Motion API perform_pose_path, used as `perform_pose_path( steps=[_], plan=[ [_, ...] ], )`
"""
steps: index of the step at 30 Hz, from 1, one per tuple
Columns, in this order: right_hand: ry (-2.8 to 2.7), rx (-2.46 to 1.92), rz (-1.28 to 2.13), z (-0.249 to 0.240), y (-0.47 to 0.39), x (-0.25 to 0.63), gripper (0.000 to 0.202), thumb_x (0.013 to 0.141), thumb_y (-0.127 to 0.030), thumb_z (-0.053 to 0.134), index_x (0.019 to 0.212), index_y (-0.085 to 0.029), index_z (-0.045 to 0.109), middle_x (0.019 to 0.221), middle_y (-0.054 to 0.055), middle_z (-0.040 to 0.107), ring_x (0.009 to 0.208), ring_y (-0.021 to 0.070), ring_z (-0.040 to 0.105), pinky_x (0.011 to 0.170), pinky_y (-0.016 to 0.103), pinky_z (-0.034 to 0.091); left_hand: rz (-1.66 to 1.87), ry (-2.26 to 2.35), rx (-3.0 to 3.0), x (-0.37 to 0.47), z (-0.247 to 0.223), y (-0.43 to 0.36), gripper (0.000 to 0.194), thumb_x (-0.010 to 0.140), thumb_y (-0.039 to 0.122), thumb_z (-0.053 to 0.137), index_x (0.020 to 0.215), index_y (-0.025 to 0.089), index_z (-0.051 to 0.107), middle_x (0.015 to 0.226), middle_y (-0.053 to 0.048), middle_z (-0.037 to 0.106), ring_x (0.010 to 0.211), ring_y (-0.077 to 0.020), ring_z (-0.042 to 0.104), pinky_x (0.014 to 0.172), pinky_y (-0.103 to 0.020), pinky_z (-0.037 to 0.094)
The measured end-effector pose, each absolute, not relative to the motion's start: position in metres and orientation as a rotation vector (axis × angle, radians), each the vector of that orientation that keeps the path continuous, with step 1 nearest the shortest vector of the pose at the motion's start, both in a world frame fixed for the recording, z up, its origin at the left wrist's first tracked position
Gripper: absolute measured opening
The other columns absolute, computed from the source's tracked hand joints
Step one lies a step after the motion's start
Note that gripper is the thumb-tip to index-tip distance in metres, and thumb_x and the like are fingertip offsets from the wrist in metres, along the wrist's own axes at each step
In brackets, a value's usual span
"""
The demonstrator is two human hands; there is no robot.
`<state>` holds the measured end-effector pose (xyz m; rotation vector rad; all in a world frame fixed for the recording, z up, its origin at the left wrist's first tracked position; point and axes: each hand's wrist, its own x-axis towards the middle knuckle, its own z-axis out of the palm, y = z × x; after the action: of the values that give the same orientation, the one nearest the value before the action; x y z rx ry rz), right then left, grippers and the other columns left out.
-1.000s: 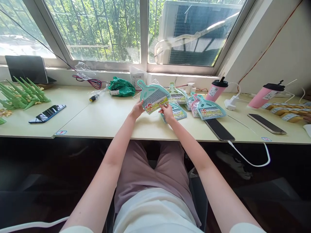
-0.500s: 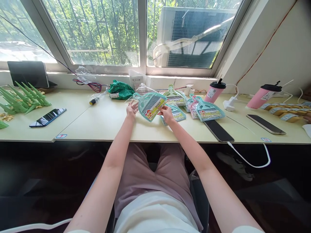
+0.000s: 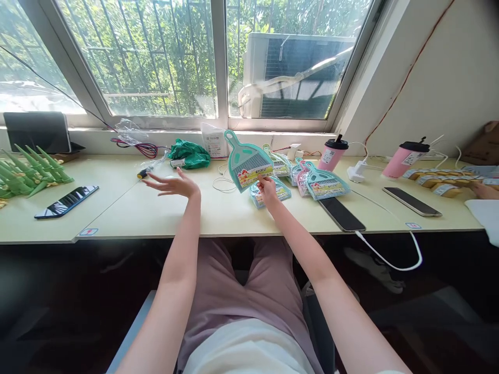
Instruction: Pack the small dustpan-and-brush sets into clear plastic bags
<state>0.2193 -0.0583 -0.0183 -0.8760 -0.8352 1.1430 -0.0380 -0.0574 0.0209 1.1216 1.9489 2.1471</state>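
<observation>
My right hand (image 3: 268,192) pinches the lower right edge of a teal mini dustpan and brush set (image 3: 245,162). The set is held up off the table, its loop handle pointing up and left, with grey bristles and a yellow printed label facing me. To the left, my left hand (image 3: 174,185) is empty above the table, fingers stretched and spread. Beneath my right hand lies another teal dustpan set (image 3: 280,193). A green dustpan set (image 3: 279,167) lies behind, partly hidden. More sets lie to the right, including a pink one (image 3: 301,183) and a teal one (image 3: 326,184).
Phones (image 3: 342,214) lie on the table (image 3: 128,218). Pink cups (image 3: 332,154) and a white charger (image 3: 356,171) stand at the right. Green spiky pieces (image 3: 35,174), a green plastic bag (image 3: 190,154) and a screwdriver (image 3: 143,173) are leftward. Another person's hand (image 3: 483,190) is far right.
My left hand has let go of the dustpan set and moved left, its fingers spreading. The set, still in my right hand, has turned so its handle points more upward.
</observation>
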Motion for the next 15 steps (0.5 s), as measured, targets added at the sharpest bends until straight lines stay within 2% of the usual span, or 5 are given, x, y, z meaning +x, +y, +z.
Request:
perform_pose_path(
  steps=[2, 6, 8, 12, 15],
  plan=[
    [-0.862, -0.877, 1.127, -0.018, -0.059, 0.22, 0.04, 0.077, -0.035, 0.085, 0.069, -0.023, 0.048, 0.054, -0.009, 0.049, 0.049, 0.0078, 0.043, 0.05, 0.023, 0.033, 2.25, 1.911, 1.125, -0.027, 0.024, -0.062, 0.075, 0.103, 0.064, 0.038, 0.167, 0.028, 0.024, 0.176, -0.015, 0.019, 0.166, -0.0346, 0.003, 0.128, -0.071, 0.006],
    [-0.93, -0.927, 1.087, -0.014, -0.061, 0.218, 0.03, 0.079, -0.031, 0.082, 0.069, -0.021, 0.056, 0.051, -0.008, 0.052, 0.048, 0.0077, 0.046, 0.052, 0.022, 0.038, 1.599, 1.241, 1.399, -0.003, 0.011, -0.051, 0.071, 0.101, 0.074, 0.032, 0.14, 0.024, 0.064, 0.144, -0.017, 0.065, 0.141, -0.0354, 0.056, 0.115, -0.056, 0.047],
    [-1.006, -1.014, 1.032, -0.013, -0.062, 0.215, 0.025, 0.08, -0.029, 0.08, 0.069, -0.02, 0.059, 0.051, -0.008, 0.055, 0.045, 0.0079, 0.049, 0.05, 0.021, 0.038, 1.237, 1.031, 1.342, 0.006, -0.001, -0.04, 0.069, 0.098, 0.076, 0.04, 0.126, 0.021, 0.071, 0.121, -0.017, 0.076, 0.118, -0.0345, 0.071, 0.099, -0.051, 0.058],
    [-1.102, -1.128, 0.92, -0.009, -0.066, 0.211, 0.025, 0.086, -0.033, 0.077, 0.071, -0.02, 0.061, 0.058, -0.004, 0.064, 0.046, 0.0109, 0.059, 0.049, 0.021, 0.044, 1.325, 1.054, 1.079, 0.005, -0.017, -0.023, 0.041, 0.09, 0.054, 0.075, 0.107, 0.016, 0.073, 0.09, -0.011, 0.077, 0.09, -0.027, 0.075, 0.084, -0.039, 0.061],
    [-0.985, -1.199, 0.778, -0.005, -0.075, 0.231, 0.028, 0.094, -0.037, 0.068, 0.073, -0.022, 0.058, 0.054, -0.004, 0.061, 0.047, 0.0117, 0.06, 0.051, 0.022, 0.047, 1.54, 1.044, 0.824, -0.007, -0.016, -0.017, 0.033, 0.097, 0.047, 0.068, 0.11, 0.017, 0.073, 0.088, -0.007, 0.076, 0.091, -0.0235, 0.075, 0.084, -0.034, 0.06]
  ],
)
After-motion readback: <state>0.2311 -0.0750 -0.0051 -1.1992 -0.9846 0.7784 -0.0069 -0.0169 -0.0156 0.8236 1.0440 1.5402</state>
